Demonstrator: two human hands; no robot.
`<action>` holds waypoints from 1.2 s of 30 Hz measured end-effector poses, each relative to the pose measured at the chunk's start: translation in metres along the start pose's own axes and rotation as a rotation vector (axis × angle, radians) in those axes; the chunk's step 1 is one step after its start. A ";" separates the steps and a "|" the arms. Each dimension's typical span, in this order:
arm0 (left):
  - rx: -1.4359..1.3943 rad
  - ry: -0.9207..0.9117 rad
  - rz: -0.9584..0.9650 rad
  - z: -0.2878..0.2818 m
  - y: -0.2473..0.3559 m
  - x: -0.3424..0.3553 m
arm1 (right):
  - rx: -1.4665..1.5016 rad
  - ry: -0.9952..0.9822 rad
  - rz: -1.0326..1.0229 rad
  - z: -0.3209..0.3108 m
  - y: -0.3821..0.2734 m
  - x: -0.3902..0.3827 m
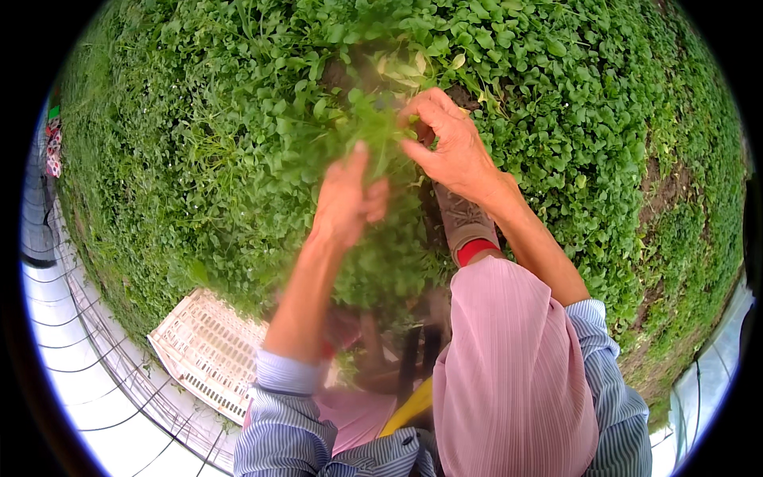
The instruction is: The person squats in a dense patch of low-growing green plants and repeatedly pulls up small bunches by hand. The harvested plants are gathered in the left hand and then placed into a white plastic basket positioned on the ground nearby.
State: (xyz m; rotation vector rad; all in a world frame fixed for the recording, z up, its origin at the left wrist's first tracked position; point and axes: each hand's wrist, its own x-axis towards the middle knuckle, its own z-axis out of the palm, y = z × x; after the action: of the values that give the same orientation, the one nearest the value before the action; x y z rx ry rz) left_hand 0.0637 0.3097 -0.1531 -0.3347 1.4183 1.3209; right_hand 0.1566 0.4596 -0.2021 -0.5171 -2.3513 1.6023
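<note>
My left hand [350, 195] is smeared by motion among blurred green leaves [373, 131] at the centre; its grip cannot be made out. Just right of it, my right hand [445, 143] reaches into the plants with curled fingers; what they hold is hidden by foliage. A few pale yellow leaves [405, 67] lie above the hands. Beneath my right forearm is my foot in a brown shoe [461, 215] with a red sock, below which my pink-clad knee [509, 358] rises.
Dense low leafy plants [175, 119] surround me, with bare soil patches [660, 191] at the right. A white perforated plastic crate [207, 354] sits at the lower left. Pale sheeting [79, 342] with dark curved lines runs along the left edge. Something yellow [407, 409] shows between my legs.
</note>
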 end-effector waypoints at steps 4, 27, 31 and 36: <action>-0.071 0.018 -0.005 -0.001 0.000 0.001 | -0.095 0.053 -0.161 -0.001 0.006 0.002; -0.549 -0.431 0.065 -0.018 -0.013 0.010 | 0.082 0.330 0.166 -0.044 0.016 0.019; -0.708 -0.597 -0.030 -0.028 -0.017 0.012 | 0.251 0.119 0.113 -0.017 -0.010 0.018; -0.860 -0.594 -0.141 -0.032 -0.020 0.011 | 0.286 -0.063 -0.006 -0.010 -0.029 0.020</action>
State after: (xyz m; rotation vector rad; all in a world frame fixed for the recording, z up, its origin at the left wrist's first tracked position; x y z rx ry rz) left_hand 0.0601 0.2813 -0.1800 -0.5316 0.2811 1.6780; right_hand 0.1376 0.4668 -0.1718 -0.4026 -2.1097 1.9352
